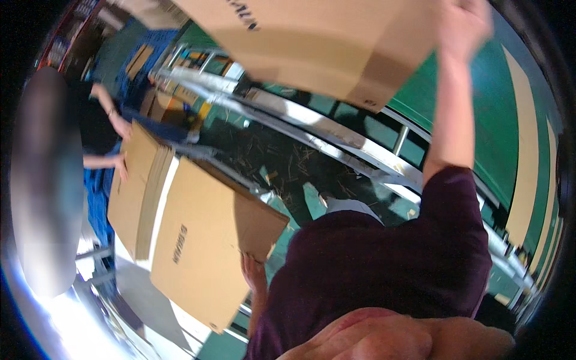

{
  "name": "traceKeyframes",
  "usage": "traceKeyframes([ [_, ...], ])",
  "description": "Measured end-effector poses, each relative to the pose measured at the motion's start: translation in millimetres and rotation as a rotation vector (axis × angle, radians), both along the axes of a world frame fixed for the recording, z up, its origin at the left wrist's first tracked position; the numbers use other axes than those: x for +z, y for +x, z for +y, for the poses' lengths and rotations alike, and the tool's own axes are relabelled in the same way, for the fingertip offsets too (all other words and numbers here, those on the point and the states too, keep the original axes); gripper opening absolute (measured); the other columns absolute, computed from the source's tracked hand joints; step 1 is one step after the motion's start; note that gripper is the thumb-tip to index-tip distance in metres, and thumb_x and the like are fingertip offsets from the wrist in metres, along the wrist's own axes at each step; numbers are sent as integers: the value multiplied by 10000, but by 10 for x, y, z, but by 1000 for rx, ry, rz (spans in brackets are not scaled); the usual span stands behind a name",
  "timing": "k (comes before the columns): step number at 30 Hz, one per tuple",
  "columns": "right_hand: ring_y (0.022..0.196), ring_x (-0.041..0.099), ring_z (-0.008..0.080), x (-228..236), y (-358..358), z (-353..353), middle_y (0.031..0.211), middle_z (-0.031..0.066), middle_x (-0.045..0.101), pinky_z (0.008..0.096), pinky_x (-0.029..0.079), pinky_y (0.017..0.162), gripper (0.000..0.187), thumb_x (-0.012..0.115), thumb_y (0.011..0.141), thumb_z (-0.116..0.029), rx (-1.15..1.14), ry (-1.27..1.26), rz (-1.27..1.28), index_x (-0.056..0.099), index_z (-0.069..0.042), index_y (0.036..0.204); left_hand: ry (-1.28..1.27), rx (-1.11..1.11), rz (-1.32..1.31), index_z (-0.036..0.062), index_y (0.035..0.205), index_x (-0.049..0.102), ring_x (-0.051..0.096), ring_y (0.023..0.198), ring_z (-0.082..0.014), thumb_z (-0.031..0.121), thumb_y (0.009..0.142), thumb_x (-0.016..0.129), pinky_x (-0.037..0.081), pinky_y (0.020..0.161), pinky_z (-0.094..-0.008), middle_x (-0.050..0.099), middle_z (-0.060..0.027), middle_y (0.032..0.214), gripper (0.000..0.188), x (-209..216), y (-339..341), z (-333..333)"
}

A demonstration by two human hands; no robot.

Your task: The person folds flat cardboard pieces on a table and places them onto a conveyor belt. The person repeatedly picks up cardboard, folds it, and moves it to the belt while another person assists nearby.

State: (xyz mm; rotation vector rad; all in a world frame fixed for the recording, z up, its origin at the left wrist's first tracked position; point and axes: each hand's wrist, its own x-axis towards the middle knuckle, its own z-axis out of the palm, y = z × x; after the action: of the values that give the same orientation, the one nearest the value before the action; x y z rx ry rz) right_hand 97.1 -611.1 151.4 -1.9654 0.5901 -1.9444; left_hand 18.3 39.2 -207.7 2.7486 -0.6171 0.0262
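Observation:
My right hand (465,29), slightly blurred, is raised at the top right, its fingers closed on the edge of a large flat cardboard sheet (324,45). That sheet reaches out of the upper edge of the view, over a green surface and a metal rail. Low on the left, my left hand (254,273) grips the near edge of a second flat cardboard sheet (201,246); its thumb is hidden. This second sheet lies beside a stack of flat cardboard (135,192), and a dark print marks its face.
A co-worker (99,114) at the left rests both hands on the cardboard stack. Pale metal rails (300,117) cross the middle, above a dark floor (258,150) strewn with scraps. The green surface (486,114) runs along the right, with brown strips (522,156). Blue pallets (135,63) stand far left.

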Motion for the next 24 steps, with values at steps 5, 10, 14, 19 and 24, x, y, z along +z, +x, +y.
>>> traceKeyframes([
  [5, 734, 635, 245, -2377, 981, -783, 758, 153, 648, 376, 509, 644, 386, 630, 771, -425, 36, 513, 495, 654, -47, 846, 123, -34, -19, -40, 1177, 521, 427, 1197, -401, 134, 746, 624, 360, 1004, -459, 469, -222, 1285, 476, -125, 65, 40],
  [10, 793, 644, 285, -3881, 1114, 209, 848, 175, 662, 379, 493, 730, 394, 614, 808, -406, 346, 1061, 385, 660, -37, 940, 130, -84, -124, -21, 1179, 528, 427, 1203, -386, 148, 752, 623, 361, 997, -459, 472, -209, 1287, 469, -185, 331, -21],
  [14, 915, 608, 307, -3621, 890, 819, 955, 178, 642, 391, 473, 790, 482, 637, 780, -447, 171, 1235, 578, 635, 9, 939, 158, -82, -133, -6, 1181, 533, 427, 1208, -375, 159, 756, 623, 362, 992, -459, 474, -200, 1289, 464, -155, 389, 23],
  [19, 984, 560, 274, -4437, 795, 949, 1076, 217, 539, 379, 466, 836, 401, 759, 701, -312, -200, 1100, 443, 546, 5, 826, 157, -155, -157, 13, 1183, 540, 426, 1214, -360, 172, 762, 622, 364, 986, -458, 477, -188, 1292, 457, -179, 561, -16],
  [24, 595, 580, 208, -3555, 1125, 1120, 783, 70, 576, 337, 459, 443, 381, 762, 594, 41, 550, 1734, -283, 502, -59, 855, 144, -173, -180, 33, 1185, 546, 426, 1220, -346, 186, 768, 622, 365, 979, -458, 481, -175, 1294, 450, -215, 500, 52],
])
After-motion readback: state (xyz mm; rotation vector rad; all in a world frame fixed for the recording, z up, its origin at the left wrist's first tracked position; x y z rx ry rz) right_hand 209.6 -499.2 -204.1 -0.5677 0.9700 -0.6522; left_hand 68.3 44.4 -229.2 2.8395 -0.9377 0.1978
